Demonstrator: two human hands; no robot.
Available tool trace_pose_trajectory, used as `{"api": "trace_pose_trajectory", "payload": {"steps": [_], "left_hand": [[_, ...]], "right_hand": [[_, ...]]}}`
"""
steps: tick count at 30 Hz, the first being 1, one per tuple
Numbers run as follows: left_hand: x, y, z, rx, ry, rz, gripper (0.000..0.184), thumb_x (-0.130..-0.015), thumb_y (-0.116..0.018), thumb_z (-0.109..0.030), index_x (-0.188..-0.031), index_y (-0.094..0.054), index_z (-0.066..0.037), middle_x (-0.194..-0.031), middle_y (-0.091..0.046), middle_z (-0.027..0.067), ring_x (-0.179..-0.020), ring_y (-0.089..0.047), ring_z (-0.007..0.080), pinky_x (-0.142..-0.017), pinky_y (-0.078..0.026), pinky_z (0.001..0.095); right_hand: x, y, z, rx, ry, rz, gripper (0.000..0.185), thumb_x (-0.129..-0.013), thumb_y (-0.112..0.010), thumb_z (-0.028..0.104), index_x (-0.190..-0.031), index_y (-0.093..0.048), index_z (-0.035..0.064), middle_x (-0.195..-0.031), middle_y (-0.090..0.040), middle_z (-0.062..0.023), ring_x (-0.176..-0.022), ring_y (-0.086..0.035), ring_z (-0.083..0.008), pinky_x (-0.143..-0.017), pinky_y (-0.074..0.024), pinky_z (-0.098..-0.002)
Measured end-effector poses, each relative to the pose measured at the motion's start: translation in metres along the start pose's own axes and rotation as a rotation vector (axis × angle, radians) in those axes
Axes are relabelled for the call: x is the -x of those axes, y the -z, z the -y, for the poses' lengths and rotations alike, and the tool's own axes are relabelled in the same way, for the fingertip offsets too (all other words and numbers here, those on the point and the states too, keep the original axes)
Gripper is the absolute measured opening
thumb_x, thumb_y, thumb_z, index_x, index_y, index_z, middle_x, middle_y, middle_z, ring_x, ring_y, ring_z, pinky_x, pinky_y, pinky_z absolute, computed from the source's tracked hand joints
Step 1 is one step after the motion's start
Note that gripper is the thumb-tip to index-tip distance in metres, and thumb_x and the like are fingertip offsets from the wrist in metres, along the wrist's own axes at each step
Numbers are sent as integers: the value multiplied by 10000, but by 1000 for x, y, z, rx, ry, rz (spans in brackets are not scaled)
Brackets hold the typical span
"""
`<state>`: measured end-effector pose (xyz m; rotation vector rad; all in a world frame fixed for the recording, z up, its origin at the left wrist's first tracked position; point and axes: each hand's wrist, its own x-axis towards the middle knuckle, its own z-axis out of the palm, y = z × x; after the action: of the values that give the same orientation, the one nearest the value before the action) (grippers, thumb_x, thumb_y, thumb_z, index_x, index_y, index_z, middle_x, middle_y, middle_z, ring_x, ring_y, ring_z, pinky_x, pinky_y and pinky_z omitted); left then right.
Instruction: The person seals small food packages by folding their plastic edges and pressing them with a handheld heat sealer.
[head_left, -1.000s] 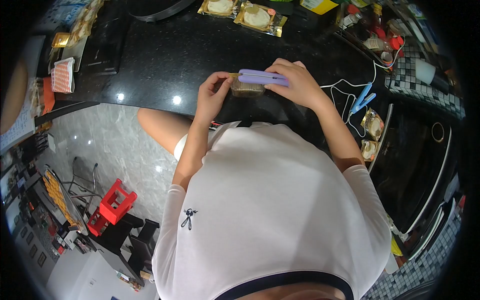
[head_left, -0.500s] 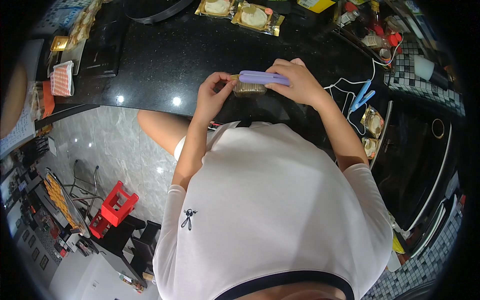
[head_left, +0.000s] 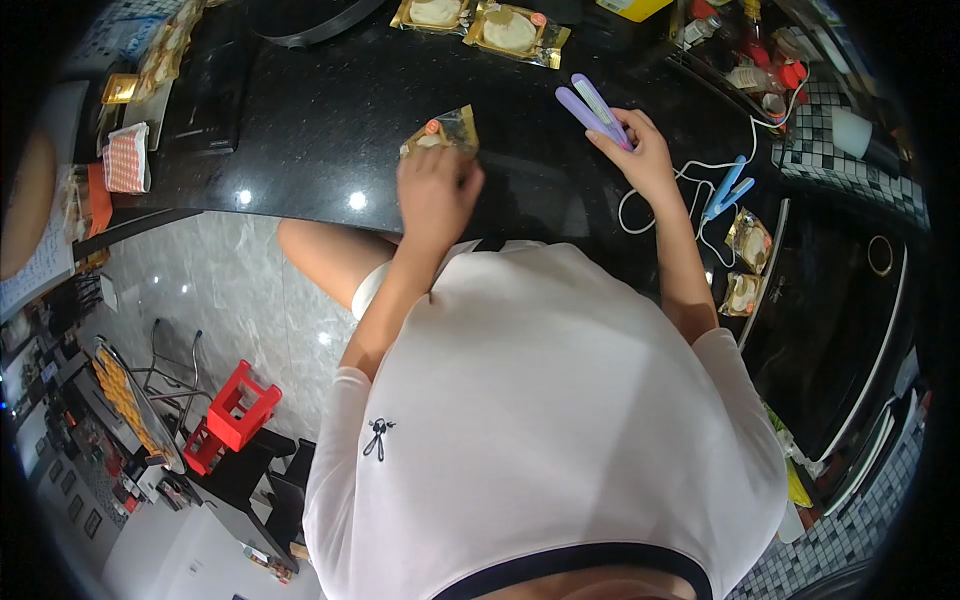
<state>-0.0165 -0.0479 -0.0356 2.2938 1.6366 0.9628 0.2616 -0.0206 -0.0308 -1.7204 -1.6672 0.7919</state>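
Note:
Near the front edge of the black counter, a clear and gold food packet (head_left: pixel 458 128) with a round orange sticker lies partly under my left hand (head_left: pixel 437 192). The fingers of that hand are bent over the packet's near side, and the fingertips are hidden. To the right, my right hand (head_left: pixel 645 160) grips a small lilac flat-iron-like clamp (head_left: pixel 592 108) by its lower end. Its two jaws are spread and point up and left, with nothing between them. A white cord runs close to my right wrist.
Two similar packets (head_left: pixel 508 30) lie at the back of the black counter (head_left: pixel 330 120). A blue clamp (head_left: pixel 728 190) and two more packets (head_left: pixel 748 243) sit on the right. Bottles (head_left: pixel 755 50) stand back right. A dark round pan (head_left: pixel 310 25) is at the back left.
The lilac clamp has come off the packet, moved right and back, and opened in my right hand. My left hand has turned over and moved slightly right, and the packet now shows its sticker.

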Motion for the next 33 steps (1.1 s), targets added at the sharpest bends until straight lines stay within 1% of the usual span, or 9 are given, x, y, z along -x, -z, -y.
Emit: {"api": "trace_pose_trajectory", "payload": {"steps": [4,7,11,13,17,21,24,27,33], "left_hand": [[-13,-48,-2,-18,-95,84,153,-707,-698,-198,-710,-598,-82,-743,-599,77,-762,-561,280,-702,-416,407],[-28,-52,-2,142,-2,105,174,-727,-702,-217,-712,-601,-76,-739,-595,86,-751,-558,294,-688,-423,424],[-62,-54,50,269,187,56,238,-797,-669,-246,-912,-665,-38,-833,-644,141,-806,-599,308,-757,-471,391],[-77,-63,73,357,382,405,279,-826,-639,-259,-988,-668,-34,-869,-662,148,-822,-622,294,-777,-485,375],[-98,-59,66,332,566,883,356,-863,-595,-297,-1096,-659,-36,-926,-681,146,-843,-654,259,-780,-506,342],[-87,-61,74,503,587,788,230,-875,-629,-207,-976,-665,-4,-824,-652,44,-725,-585,97,-635,-469,238],[-67,-43,76,863,659,626,163,-889,-624,-163,-953,-648,-14,-821,-644,15,-728,-576,70,-657,-461,215],[-46,-34,74,1006,628,521,167,-909,-604,-163,-982,-635,-17,-841,-645,10,-756,-575,65,-686,-457,212],[-29,-33,61,1108,625,400,170,-909,-604,-159,-992,-634,-14,-885,-642,11,-789,-577,68,-707,-460,208]], "right_hand": [[11,-9,-15,-62,-32,-36,397,-726,-774,275,-1004,-661,14,-841,-576,-75,-760,-567,-188,-694,-440,-288],[17,-9,-29,-56,-61,-53,397,-728,-774,278,-1002,-662,13,-835,-572,-72,-764,-564,-171,-689,-436,-284],[27,-11,-51,-256,-229,16,422,-755,-761,297,-1034,-654,-1,-862,-608,-57,-750,-559,-121,-652,-438,-256],[29,-14,-49,-399,-422,85,437,-769,-753,306,-1053,-648,-9,-880,-627,-52,-733,-555,-98,-632,-440,-240],[26,-23,-50,-477,-379,180,457,-774,-749,323,-1071,-641,-7,-881,-646,-39,-724,-565,-91,-623,-456,-225],[26,-24,-46,-468,-337,212,458,-775,-747,323,-1078,-639,-3,-913,-637,-51,-763,-568,-110,-669,-455,-238],[26,-27,-38,-381,-247,320,454,-771,-748,319,-1088,-634,15,-950,-604,-61,-821,-565,-136,-720,-445,-255],[23,-46,-29,-379,-24,346,455,-761,-754,334,-1074,-637,25,-947,-585,-58,-837,-562,-139,-728,-448,-261],[7,-43,25,-33,112,314,416,-737,-744,320,-1015,-647,28,-952,-612,-102,-853,-615,-264,-735,-481,-337]]}}
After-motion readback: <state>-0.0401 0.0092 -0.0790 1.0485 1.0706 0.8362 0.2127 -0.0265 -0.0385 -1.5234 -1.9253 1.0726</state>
